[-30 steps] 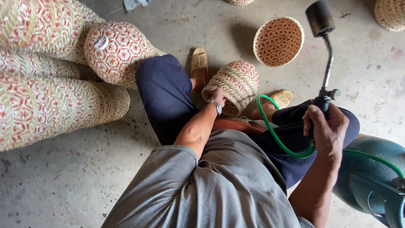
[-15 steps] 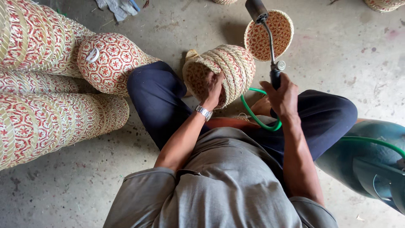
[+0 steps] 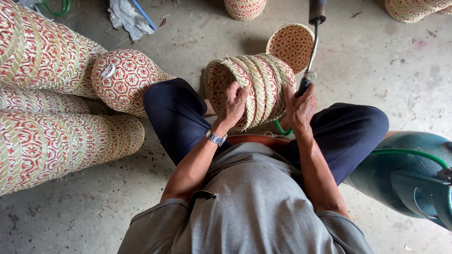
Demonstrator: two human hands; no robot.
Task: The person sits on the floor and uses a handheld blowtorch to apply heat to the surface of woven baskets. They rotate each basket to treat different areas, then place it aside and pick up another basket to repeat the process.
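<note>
Woven basket (image 3: 256,87), seemingly empty, in hands (image 3: 233,103).

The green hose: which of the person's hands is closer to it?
Right. The right hand holds the torch wand just above the green hose; the left hand grips the woven basket, farther away.

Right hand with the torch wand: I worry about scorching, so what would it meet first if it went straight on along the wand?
Probably the small round woven basket beyond the wand; the right hand points up-frame past the held basket. Depth is unclear.
</note>
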